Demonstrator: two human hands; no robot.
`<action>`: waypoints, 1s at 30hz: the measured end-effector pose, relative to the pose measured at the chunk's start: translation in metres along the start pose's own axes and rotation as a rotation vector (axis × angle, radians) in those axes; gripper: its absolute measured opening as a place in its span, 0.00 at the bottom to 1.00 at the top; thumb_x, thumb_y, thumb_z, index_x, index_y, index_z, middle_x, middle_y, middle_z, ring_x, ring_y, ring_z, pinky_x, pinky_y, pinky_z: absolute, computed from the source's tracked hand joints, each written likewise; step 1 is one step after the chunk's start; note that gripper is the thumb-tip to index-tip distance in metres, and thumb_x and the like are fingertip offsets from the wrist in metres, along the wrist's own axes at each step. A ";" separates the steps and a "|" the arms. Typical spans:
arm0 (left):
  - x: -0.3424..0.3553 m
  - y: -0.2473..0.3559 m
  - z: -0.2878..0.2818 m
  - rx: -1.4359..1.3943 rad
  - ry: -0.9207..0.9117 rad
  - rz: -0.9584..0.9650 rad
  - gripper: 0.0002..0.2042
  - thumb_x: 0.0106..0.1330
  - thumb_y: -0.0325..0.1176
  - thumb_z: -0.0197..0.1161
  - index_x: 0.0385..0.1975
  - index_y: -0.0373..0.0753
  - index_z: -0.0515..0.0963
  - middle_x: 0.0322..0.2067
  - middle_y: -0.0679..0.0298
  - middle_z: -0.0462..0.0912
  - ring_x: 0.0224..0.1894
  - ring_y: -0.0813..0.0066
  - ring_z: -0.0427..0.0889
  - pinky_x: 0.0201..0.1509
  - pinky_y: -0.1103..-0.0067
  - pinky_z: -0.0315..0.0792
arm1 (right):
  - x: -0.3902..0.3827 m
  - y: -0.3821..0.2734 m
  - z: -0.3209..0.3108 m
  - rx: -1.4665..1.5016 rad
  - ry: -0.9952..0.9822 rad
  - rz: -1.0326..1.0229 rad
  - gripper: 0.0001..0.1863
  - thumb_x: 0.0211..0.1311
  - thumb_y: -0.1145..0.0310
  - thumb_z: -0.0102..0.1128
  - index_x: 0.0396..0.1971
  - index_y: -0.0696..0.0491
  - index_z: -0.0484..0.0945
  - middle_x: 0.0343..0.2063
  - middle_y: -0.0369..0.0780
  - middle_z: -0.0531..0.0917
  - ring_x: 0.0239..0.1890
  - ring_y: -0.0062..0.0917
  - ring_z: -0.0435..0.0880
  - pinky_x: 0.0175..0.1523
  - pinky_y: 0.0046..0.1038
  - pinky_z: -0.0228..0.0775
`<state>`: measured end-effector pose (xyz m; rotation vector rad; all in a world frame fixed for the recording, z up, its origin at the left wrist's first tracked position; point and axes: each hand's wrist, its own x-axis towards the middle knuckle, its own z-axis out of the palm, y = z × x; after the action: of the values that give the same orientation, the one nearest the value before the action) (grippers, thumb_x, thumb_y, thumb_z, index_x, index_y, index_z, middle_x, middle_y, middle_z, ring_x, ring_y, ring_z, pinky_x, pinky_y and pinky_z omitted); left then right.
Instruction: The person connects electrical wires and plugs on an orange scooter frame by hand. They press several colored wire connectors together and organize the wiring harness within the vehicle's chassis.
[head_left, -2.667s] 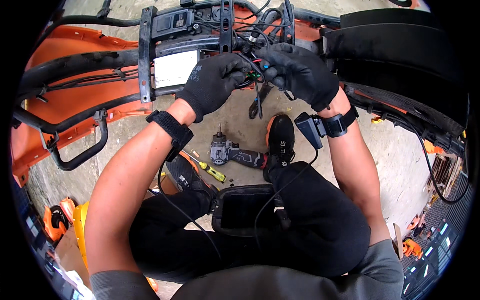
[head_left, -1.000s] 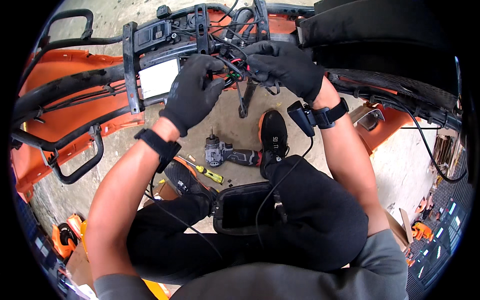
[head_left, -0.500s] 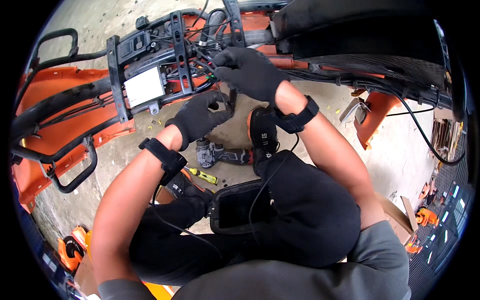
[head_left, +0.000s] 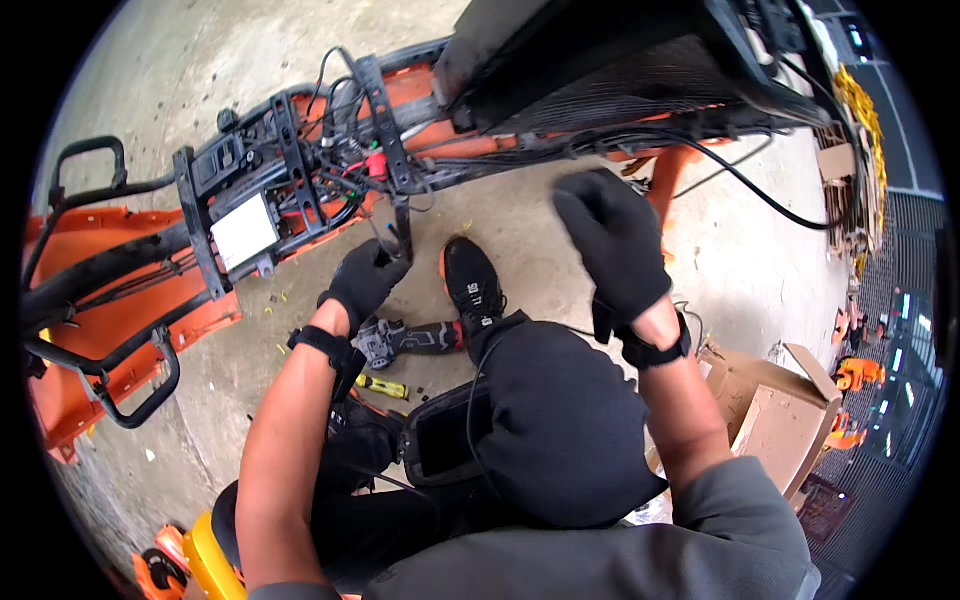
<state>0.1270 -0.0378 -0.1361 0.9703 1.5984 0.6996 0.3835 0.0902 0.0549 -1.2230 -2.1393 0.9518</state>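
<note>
My left hand (head_left: 366,284), in a black glove, is closed by the near side of an orange-and-black vehicle frame (head_left: 430,165). Its thumb and fingers pinch the lower end of a narrow black strip-shaped piece (head_left: 402,228) that hangs below the rail; the exact kind is unclear. Beyond it, a red connector (head_left: 376,165) sits among bundled wires (head_left: 340,185) between dark cross brackets. My right hand (head_left: 612,240), gloved too, is raised over the floor, apart from the frame. Its fingers curl inward, slightly blurred, and hide whatever may be in them.
A grey cordless power tool (head_left: 410,342) and a yellow-handled screwdriver (head_left: 382,387) lie on the floor near my shoe (head_left: 470,280). An open cardboard box (head_left: 770,410) stands at right. A black cable (head_left: 770,205) loops out from the frame. A white box (head_left: 244,232) is mounted at left.
My right hand has left the wires and moved right, away from the frame, uncovering the red connector. My left hand still pinches the black piece. The whole view has shifted.
</note>
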 end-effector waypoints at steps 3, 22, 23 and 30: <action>0.002 -0.019 0.005 0.070 0.050 0.062 0.14 0.66 0.33 0.66 0.47 0.35 0.78 0.35 0.64 0.83 0.32 0.78 0.80 0.35 0.76 0.77 | -0.039 0.041 -0.039 -0.065 0.386 0.334 0.11 0.60 0.72 0.67 0.39 0.58 0.75 0.28 0.41 0.79 0.29 0.26 0.79 0.36 0.29 0.72; -0.088 0.077 -0.011 -0.102 0.043 0.015 0.13 0.65 0.34 0.65 0.44 0.33 0.79 0.34 0.62 0.84 0.31 0.76 0.82 0.34 0.78 0.76 | -0.108 0.177 -0.058 1.171 0.482 0.960 0.34 0.53 0.34 0.68 0.33 0.53 0.72 0.24 0.41 0.80 0.25 0.34 0.83 0.38 0.36 0.80; -0.093 0.083 -0.014 -0.109 0.042 0.028 0.13 0.65 0.34 0.65 0.44 0.33 0.79 0.34 0.62 0.83 0.32 0.76 0.82 0.34 0.78 0.76 | -0.111 0.176 -0.058 1.433 0.146 0.972 0.43 0.53 0.30 0.64 0.45 0.61 0.74 0.33 0.49 0.85 0.32 0.37 0.86 0.40 0.40 0.82; -0.108 0.093 -0.016 -0.141 0.030 0.031 0.11 0.67 0.34 0.64 0.43 0.34 0.79 0.33 0.66 0.82 0.31 0.78 0.82 0.34 0.79 0.75 | -0.081 0.196 -0.029 1.887 0.072 0.760 0.41 0.61 0.36 0.61 0.48 0.67 0.74 0.39 0.50 0.84 0.37 0.34 0.86 0.44 0.29 0.82</action>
<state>0.1419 -0.0855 -0.0015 0.8861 1.5404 0.8401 0.5466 0.0977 -0.0835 -0.7606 0.0332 2.1979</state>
